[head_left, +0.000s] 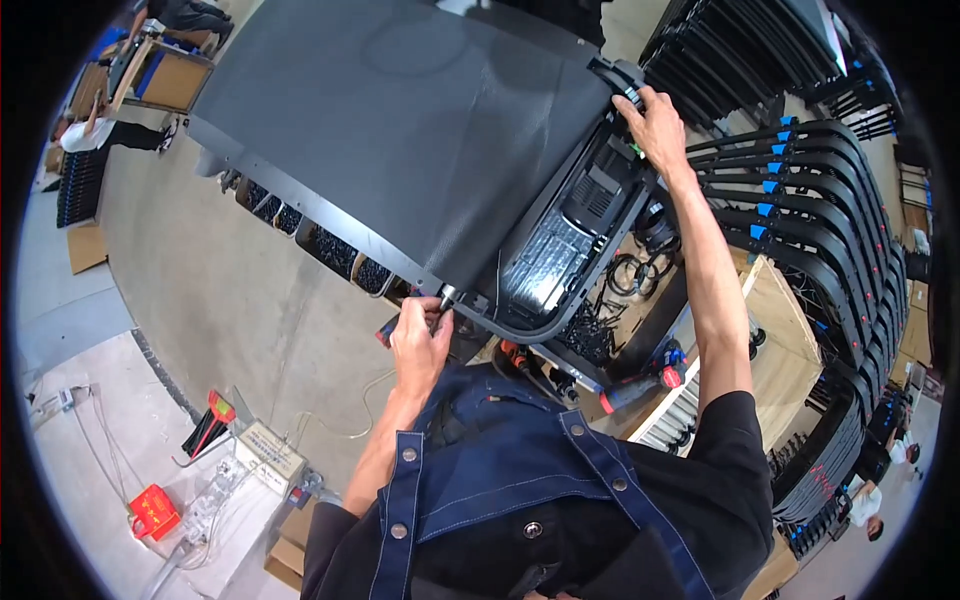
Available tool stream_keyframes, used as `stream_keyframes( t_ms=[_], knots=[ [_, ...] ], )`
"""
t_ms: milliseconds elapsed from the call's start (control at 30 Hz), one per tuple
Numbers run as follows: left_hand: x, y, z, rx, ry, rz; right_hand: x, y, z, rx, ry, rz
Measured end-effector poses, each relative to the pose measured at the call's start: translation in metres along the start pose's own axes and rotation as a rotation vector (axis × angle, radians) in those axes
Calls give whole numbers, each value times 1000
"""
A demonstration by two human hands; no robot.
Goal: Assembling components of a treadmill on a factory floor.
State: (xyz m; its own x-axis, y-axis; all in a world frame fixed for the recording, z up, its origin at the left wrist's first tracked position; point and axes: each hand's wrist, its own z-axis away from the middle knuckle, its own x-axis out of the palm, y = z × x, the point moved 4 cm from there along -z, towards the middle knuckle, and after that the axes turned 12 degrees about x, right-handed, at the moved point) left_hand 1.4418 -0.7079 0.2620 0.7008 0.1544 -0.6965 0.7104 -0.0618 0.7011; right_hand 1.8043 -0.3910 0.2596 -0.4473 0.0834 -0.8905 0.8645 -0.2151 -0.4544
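Observation:
A treadmill deck with a wide black belt [350, 120] lies in front of me, tilted across the view. At the belt's near corner a short metal roller end [449, 295] sticks out, and the closed fingers of my left hand [418, 345] pinch it. My right hand [655, 125] reaches to the far right corner, its fingers bent round a black frame piece [618, 82] beside the belt edge. Between the hands is the open motor bay, with a black vented housing [592, 195] and a shiny silver sheet [545, 270].
Bins of dark screws [372, 275] stand under the deck's left side. Close to my body are a red and black power driver [650, 380] and loose black hardware [592, 335]. Curved black frames [800, 190] are stacked at right, near a wooden crate [785, 320]. Other people [95, 130] are farther off.

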Motion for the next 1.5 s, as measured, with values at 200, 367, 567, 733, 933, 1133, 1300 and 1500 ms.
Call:
stream_keyframes(
  t_ms=[200,367,567,733,933,1133,1300,1500],
  knots=[
    [-19,0,-5,-82,72,246,-9,-15,-11,-47,124,-272],
    [-53,-15,-12,-190,341,538,-26,-71,-8,-102,42,-555],
    [-65,-77,-25,-268,413,362,9,-133,-5,-146,-92,-413],
    [-62,-87,-29,-198,410,250,24,-158,-10,-370,-135,-420],
    [-69,-70,-32,-234,282,328,23,-149,-30,-224,-68,-245],
    [-81,-102,-10,-257,298,526,34,-147,-6,-142,152,-128],
    [-94,-187,65,-324,35,634,0,-148,57,-162,267,-528],
    [-98,-395,244,-891,-180,728,12,-292,300,-55,-223,-703]
  ],
)
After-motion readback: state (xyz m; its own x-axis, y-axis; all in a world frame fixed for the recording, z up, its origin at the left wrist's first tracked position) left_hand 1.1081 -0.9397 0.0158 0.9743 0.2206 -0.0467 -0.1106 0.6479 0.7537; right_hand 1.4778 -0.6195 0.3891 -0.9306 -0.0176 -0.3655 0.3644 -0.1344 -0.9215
